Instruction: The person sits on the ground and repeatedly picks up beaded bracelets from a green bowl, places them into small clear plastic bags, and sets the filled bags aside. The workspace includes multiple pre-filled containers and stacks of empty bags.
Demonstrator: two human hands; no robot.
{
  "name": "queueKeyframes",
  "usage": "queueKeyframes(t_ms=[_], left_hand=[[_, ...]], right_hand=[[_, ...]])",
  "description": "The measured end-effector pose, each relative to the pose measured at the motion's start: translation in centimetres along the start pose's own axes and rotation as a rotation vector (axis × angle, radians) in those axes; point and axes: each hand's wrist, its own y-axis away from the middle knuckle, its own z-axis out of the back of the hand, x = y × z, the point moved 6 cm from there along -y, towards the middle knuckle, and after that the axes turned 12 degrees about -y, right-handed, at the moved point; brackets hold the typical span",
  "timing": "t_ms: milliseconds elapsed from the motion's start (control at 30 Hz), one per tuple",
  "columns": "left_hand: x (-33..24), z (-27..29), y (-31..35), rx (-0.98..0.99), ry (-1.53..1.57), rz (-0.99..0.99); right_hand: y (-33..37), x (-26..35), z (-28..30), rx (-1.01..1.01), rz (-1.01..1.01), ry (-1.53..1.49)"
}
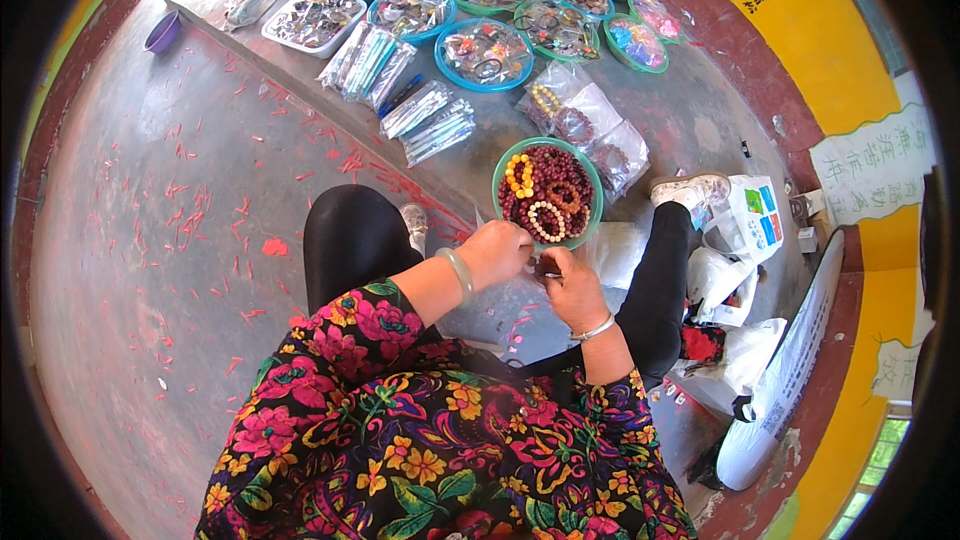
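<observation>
Head view: the fingers of the left hand and the right hand are bent, tips near each other; I cannot tell what they pinch. Both hands are by the near edge of the green bowl. Dark red beads fill it, with a yellow bracelet toward its left edge and a cream bracelet toward its near edge.

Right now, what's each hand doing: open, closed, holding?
Left hand: curled closed; whether it holds anything cannot be told.
Right hand: curled closed; anything held cannot be made out.
</observation>
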Motion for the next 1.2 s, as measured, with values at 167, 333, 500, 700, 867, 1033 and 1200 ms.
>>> queueKeyframes(t_ms=[167, 333, 500, 700, 867, 1033, 1200], left_hand=[[0.2, 0.2, -0.1, -0.072, 0.046, -0.013], [-0.2, 1.1, 0.1, -0.144, 0.074, -0.071], [-1.2, 2.8, 0.0, 0.155, 0.619, 0.243], [-2.8, 4.4, 0.6, 0.214, 1.071, 0.271], [-4.5, 5.9, 1.2, 0.25, 1.126, 0.249], [-6.9, 15.3, 4.1, -0.589, 0.599, -0.113], [-19.7, 27.2, 12.4, -0.91, 0.259, -0.958]], right_hand=[[0.5, -2.4, 0.4, -0.013, -0.078, -0.397], [1.0, -3.2, 2.8, -0.167, -0.101, -0.451], [1.9, -7.6, 2.9, -0.154, -0.175, -0.942], [2.0, -4.8, 0.1, 0.109, -0.164, -0.759], [1.6, -5.4, -0.5, 0.044, -0.242, -0.749], [3.4, -7.4, -0.8, -0.088, -0.41, -1.103], [5.1, -10.7, -0.7, -0.203, -0.518, -1.26]])
